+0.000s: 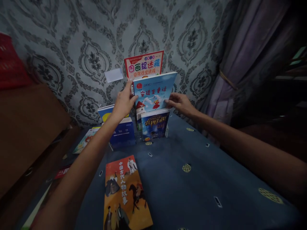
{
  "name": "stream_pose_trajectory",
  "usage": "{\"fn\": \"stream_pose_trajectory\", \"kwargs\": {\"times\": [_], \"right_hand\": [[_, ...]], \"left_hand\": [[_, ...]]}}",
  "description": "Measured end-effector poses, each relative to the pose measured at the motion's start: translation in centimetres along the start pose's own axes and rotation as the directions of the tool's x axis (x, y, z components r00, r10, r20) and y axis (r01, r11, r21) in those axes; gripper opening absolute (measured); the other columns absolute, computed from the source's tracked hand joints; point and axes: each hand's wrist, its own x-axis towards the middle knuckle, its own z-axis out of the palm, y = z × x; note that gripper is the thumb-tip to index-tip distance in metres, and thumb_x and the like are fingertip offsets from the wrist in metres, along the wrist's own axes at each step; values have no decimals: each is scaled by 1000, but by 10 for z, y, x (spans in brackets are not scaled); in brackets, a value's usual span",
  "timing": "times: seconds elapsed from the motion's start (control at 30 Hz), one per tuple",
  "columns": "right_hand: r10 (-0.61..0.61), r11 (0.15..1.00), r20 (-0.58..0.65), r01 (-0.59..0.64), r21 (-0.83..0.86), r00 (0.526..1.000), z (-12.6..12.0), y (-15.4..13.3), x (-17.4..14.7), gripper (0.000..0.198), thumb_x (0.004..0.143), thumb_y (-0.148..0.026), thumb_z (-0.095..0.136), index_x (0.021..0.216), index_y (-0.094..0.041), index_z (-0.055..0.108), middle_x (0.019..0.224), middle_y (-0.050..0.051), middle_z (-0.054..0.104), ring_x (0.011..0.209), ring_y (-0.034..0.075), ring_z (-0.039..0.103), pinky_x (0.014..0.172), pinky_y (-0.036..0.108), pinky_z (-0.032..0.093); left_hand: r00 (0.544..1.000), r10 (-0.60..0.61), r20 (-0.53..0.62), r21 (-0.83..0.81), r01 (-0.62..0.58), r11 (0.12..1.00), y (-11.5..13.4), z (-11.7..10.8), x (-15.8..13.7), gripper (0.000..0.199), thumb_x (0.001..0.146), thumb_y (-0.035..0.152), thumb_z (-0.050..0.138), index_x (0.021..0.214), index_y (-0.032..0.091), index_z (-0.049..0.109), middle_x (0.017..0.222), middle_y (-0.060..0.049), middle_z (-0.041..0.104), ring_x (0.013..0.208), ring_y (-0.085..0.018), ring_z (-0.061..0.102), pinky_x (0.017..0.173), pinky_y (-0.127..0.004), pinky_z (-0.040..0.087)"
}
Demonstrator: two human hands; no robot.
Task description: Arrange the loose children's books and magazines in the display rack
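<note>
Between my two hands a light-blue book with red Chinese lettering stands upright. My left hand grips its left edge, thumb on the front cover. On the opposite edge, my right hand pinches the cover with thumb and fingers. Behind it rises a taller red-bordered book against the wall. In front of its lower part stands a smaller dark-blue book with golden lettering. A plain blue book stands to the left, partly covered by my left arm.
An orange book lies flat on the dark-blue patterned cloth nearest me. More books, including a pale green one, lie at the left beside a brown box. A patterned wall closes the back; a tied curtain hangs right.
</note>
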Motion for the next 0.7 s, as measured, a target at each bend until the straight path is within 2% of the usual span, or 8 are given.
{"fn": "stream_pose_trajectory", "kwargs": {"times": [0.17,0.37,0.47,0.7], "right_hand": [[-57,998,-44,57,-3,997,3,-8,1,44,68,-60,84,78,-24,62,66,0,64,61,17,60,60,33,54],[-63,998,-100,62,-16,993,4,-5,-7,43,67,-58,85,83,-24,65,71,0,66,65,19,62,65,35,55],[-55,998,-51,55,6,997,1,-5,-10,46,67,-62,84,84,-24,66,70,0,66,65,18,62,64,34,55],[-21,998,55,24,-51,998,-7,-6,-8,44,70,-62,82,80,-22,65,67,1,67,61,17,63,56,31,54]], "left_hand": [[1000,1,-2,-76,-1,997,0,-1,0,49,79,38,81,123,26,63,81,-2,66,95,-29,70,94,-45,54],[999,29,22,-47,-28,998,8,-2,-10,44,78,40,82,117,26,66,95,-3,69,96,-27,69,93,-44,53],[998,34,49,-44,-32,999,3,-4,-10,48,77,39,83,119,26,65,99,-4,71,97,-28,69,92,-42,54],[998,17,54,-89,-12,996,-13,-7,1,38,80,38,79,113,26,64,94,-5,70,106,-31,68,93,-45,53]]}}
